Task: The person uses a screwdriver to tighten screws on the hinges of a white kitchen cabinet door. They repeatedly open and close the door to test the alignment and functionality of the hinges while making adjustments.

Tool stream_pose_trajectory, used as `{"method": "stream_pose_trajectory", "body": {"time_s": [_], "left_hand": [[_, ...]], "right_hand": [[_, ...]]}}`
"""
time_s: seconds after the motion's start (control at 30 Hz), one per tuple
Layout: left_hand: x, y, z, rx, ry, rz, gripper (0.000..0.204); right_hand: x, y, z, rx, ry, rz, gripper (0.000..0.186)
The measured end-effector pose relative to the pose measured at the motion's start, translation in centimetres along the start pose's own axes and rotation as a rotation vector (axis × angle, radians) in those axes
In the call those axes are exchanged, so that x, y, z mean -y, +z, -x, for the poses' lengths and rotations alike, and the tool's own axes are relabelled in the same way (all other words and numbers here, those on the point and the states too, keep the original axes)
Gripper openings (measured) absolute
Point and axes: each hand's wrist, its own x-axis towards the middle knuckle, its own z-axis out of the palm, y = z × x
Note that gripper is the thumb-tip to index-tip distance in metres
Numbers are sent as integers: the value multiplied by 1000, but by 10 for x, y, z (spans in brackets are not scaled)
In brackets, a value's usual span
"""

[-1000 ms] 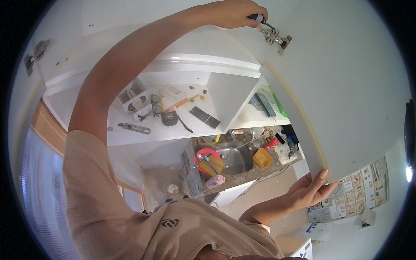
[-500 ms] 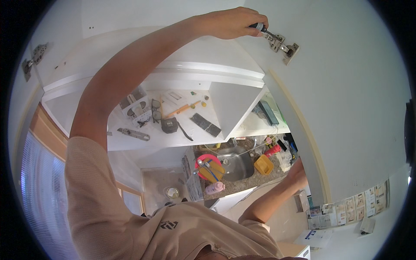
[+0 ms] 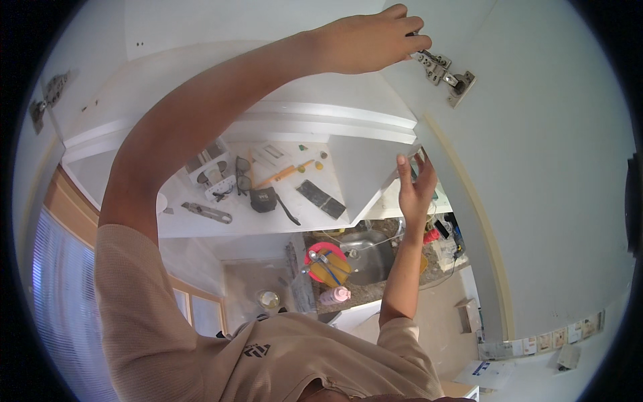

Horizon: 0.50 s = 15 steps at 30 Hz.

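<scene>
My left hand point(image 3: 365, 41) was curled nearly closed at the inner end of the metal hinge point(image 3: 442, 70), fingertips pinching something small there that I could not make out. The hinge sat on the white cabinet door point(image 3: 536, 167), near its top edge, its long axis slanting from my fingers down toward the right into its cup. My right hand point(image 3: 415, 191) was raised lower down, fingers loosely spread, holding nothing, near the door's edge. Below, a white shelf point(image 3: 201, 231) carried glasses point(image 3: 242, 175) and small tools.
</scene>
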Motion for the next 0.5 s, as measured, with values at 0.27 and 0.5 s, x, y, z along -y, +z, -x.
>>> {"method": "stream_pose_trajectory", "body": {"time_s": [0.27, 0.5], "left_hand": [[3, 13, 0, -111, 78, -184, 29], [8, 6, -9, 62, -316, 521, 40]], "right_hand": [[-21, 37, -3, -38, -95, 118, 74], [-32, 44, -4, -91, -148, 221, 69]]}}
